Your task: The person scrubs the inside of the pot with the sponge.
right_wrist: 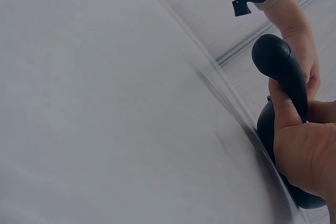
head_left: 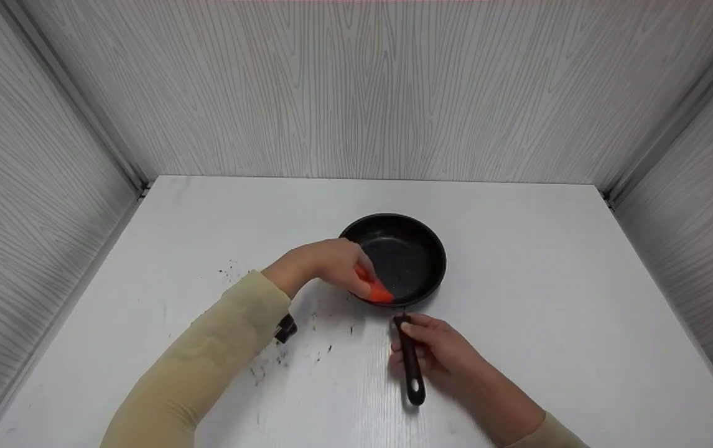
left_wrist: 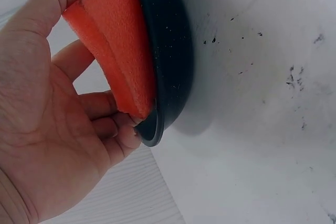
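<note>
A black frying pan (head_left: pixel 409 258) sits on the white table with its handle (head_left: pixel 415 382) pointing toward me. My left hand (head_left: pixel 336 261) grips an orange-red sponge (left_wrist: pixel 123 40) between thumb and fingers, at the near left part of the pan's inside wall. In the left wrist view the sponge lies against the rim, and its fingertips come close to the rim too. My right hand (head_left: pixel 447 345) holds the handle near the pan's body, thumb along the top and fingers beneath. The right wrist view shows the handle's rounded end (right_wrist: pixel 270 53) sticking out past that hand.
Dark specks and smudges (head_left: pixel 282 358) are scattered over the table (head_left: pixel 518 249) left of the handle. A small black device (head_left: pixel 285 328) shows at the left sleeve. Pale wood-grain panels (head_left: pixel 356 93) enclose the table at the back and both sides.
</note>
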Demonstrator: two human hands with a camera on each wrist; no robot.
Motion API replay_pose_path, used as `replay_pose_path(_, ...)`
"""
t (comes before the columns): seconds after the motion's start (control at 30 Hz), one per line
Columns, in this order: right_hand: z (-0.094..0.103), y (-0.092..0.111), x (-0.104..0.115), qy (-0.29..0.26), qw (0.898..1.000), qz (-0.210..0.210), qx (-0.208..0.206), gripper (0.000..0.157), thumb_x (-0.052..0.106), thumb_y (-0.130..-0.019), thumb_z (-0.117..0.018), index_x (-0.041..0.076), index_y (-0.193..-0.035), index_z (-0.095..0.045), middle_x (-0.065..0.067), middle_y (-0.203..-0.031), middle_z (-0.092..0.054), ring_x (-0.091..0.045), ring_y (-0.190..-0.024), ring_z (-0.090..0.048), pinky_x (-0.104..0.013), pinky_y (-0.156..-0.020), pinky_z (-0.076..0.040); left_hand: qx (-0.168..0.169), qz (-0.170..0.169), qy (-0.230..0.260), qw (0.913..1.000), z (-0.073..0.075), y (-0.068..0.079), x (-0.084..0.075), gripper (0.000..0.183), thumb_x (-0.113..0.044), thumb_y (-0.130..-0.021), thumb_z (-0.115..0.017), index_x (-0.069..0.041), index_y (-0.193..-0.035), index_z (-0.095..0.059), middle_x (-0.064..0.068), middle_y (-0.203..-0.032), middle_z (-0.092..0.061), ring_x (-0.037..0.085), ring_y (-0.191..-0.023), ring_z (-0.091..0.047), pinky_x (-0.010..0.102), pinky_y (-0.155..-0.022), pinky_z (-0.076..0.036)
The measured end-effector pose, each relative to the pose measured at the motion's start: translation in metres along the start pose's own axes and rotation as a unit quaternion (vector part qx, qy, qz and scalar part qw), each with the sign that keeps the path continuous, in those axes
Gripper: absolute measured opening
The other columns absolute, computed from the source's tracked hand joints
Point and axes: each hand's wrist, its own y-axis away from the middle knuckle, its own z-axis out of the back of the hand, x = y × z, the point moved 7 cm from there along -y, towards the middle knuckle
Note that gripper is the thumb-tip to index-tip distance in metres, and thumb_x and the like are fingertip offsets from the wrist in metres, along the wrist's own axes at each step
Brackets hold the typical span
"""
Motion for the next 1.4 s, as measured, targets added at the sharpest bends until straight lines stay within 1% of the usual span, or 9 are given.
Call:
replay_pose_path(0.2,-0.001,0.001,0.001,0.003,1.000,-0.006,0.000,0.032,0.016,-0.111,-0.055,-0.007,-0.133,-0.052,-0.013,-0.097,-0.073,-0.023,-0.086,-0.079,-0.029,-0.071,-0.062,0.005,-0.017,0.011,0.9998,-0.003,-0.002,-0.005,0.043,-0.049,-0.090,-0.072,-0.027,-0.126,-0.080,-0.002,-0.121,-0.071,0.018,-0.098,-0.060,0.036,-0.087,-0.051)
replay_pose_path(0.37,-0.002,0.001,0.002,0.007,1.000,-0.008,-0.001,0.033,0.016,-0.111,-0.055,-0.007,-0.134,-0.052,-0.013,-0.097,-0.074,-0.024,-0.086,-0.079,-0.028,-0.070,-0.061,0.009,-0.017,0.020,0.9996,-0.005,-0.004,-0.007,0.043,-0.047,-0.090,-0.072,-0.027,-0.127,-0.080,-0.002,-0.120,-0.070,0.019,-0.098,-0.060,0.035,-0.087,-0.051)
replay_pose_path(0.5,-0.002,0.001,0.002,-0.002,1.000,-0.008,0.001,0.034,0.016,-0.111,-0.056,-0.008,-0.134,-0.052,-0.013,-0.096,-0.073,-0.024,-0.086,-0.079,-0.031,-0.073,-0.062,0.010,-0.023,0.035,0.9990,-0.007,-0.008,-0.009,0.043,-0.046,-0.090,-0.072,-0.025,-0.128,-0.079,-0.003,-0.119,-0.070,0.019,-0.098,-0.061,0.035,-0.088,-0.051)
replay_pose_path(0.6,-0.002,0.002,0.002,-0.004,1.000,-0.006,0.002,0.034,0.016,-0.110,-0.056,-0.008,-0.134,-0.051,-0.013,-0.097,-0.072,-0.024,-0.086,-0.079,-0.033,-0.075,-0.063,0.009,-0.032,0.057,0.9978,-0.009,-0.011,-0.012,0.044,-0.044,-0.091,-0.072,-0.023,-0.129,-0.078,-0.004,-0.117,-0.071,0.018,-0.098,-0.061,0.035,-0.088,-0.051)
replay_pose_path(0.67,-0.002,0.002,0.002,-0.002,1.000,-0.004,0.005,0.035,0.016,-0.110,-0.057,-0.008,-0.135,-0.051,-0.014,-0.097,-0.072,-0.025,-0.086,-0.079,-0.034,-0.076,-0.063,0.010,-0.038,0.070,0.9968,-0.011,-0.013,-0.013,0.044,-0.043,-0.092,-0.072,-0.024,-0.131,-0.078,-0.005,-0.118,-0.071,0.017,-0.099,-0.061,0.035,-0.089,-0.051)
replay_pose_path(0.83,-0.002,0.002,0.002,0.012,1.000,-0.002,0.008,0.035,0.016,-0.110,-0.057,-0.008,-0.135,-0.051,-0.014,-0.098,-0.071,-0.025,-0.088,-0.079,-0.033,-0.076,-0.062,0.004,-0.054,0.098,0.9937,-0.018,-0.019,-0.018,0.044,-0.042,-0.092,-0.071,-0.026,-0.132,-0.077,-0.005,-0.120,-0.071,0.016,-0.103,-0.060,0.034,-0.092,-0.050)
replay_pose_path(0.97,-0.003,0.002,0.002,0.005,1.000,-0.002,0.007,0.034,0.016,-0.110,-0.056,-0.007,-0.134,-0.051,-0.014,-0.098,-0.071,-0.025,-0.088,-0.079,-0.034,-0.077,-0.062,0.000,-0.059,0.123,0.9907,-0.021,-0.022,-0.020,0.043,-0.041,-0.093,-0.071,-0.026,-0.133,-0.076,-0.006,-0.119,-0.071,0.016,-0.103,-0.060,0.034,-0.092,-0.049)
replay_pose_path(1.17,-0.003,0.002,0.001,-0.004,1.000,-0.005,0.004,0.036,0.016,-0.110,-0.056,-0.008,-0.136,-0.049,-0.014,-0.098,-0.071,-0.024,-0.087,-0.079,-0.033,-0.076,-0.062,-0.002,-0.080,0.172,0.9818,-0.027,-0.029,-0.022,0.041,-0.040,-0.094,-0.069,-0.027,-0.132,-0.076,-0.012,-0.117,-0.072,0.012,-0.102,-0.062,0.033,-0.093,-0.050)
replay_pose_path(1.4,-0.002,0.002,0.001,-0.009,1.000,-0.007,0.005,0.037,0.018,-0.110,-0.057,-0.008,-0.137,-0.049,-0.014,-0.098,-0.071,-0.025,-0.088,-0.079,-0.033,-0.076,-0.062,-0.006,-0.081,0.206,0.9751,-0.032,-0.036,-0.025,0.045,-0.041,-0.094,-0.067,-0.025,-0.135,-0.073,-0.011,-0.124,-0.070,0.014,-0.110,-0.061,0.035,-0.099,-0.049)
